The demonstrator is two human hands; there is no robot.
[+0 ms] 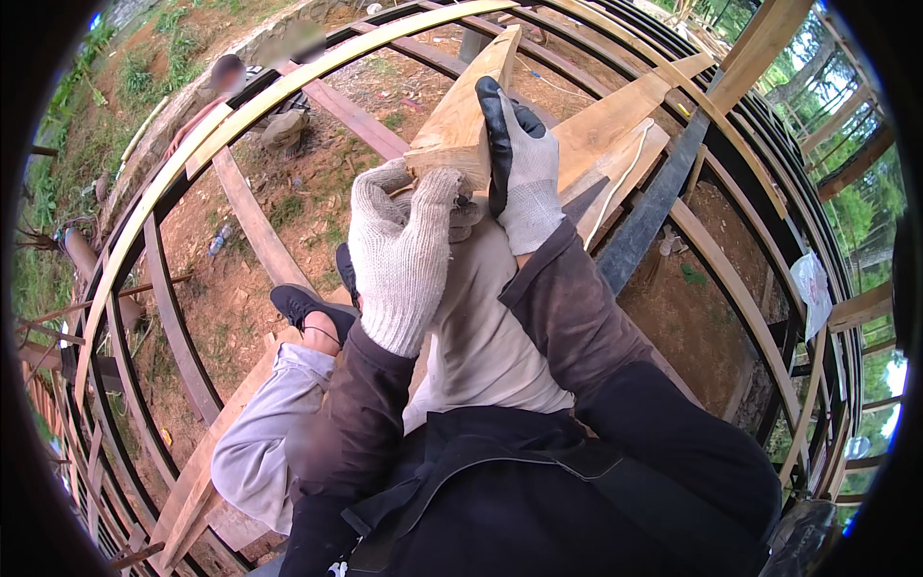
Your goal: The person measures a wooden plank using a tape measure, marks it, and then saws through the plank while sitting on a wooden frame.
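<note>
A thick wooden board (464, 108) points away from me, its near end face between my hands. My right hand (527, 159), in a pale glove with a black coated palm, grips the board's right side, the thumb lying up along it. My left hand (402, 245), in a white knitted glove, is closed, with thumb and forefinger up against the near end of the board. A small dark tip shows beside its fingers. What those fingers hold is mostly hidden by the glove.
Dark-edged beams (178, 317) form an open frame over reddish soil. Wide planks (601, 125) lie right of the board, beside a dark beam (654, 207). A shoe (308, 313) rests at left. A person (223, 82) is at upper left. A plastic bag (810, 288) hangs at right.
</note>
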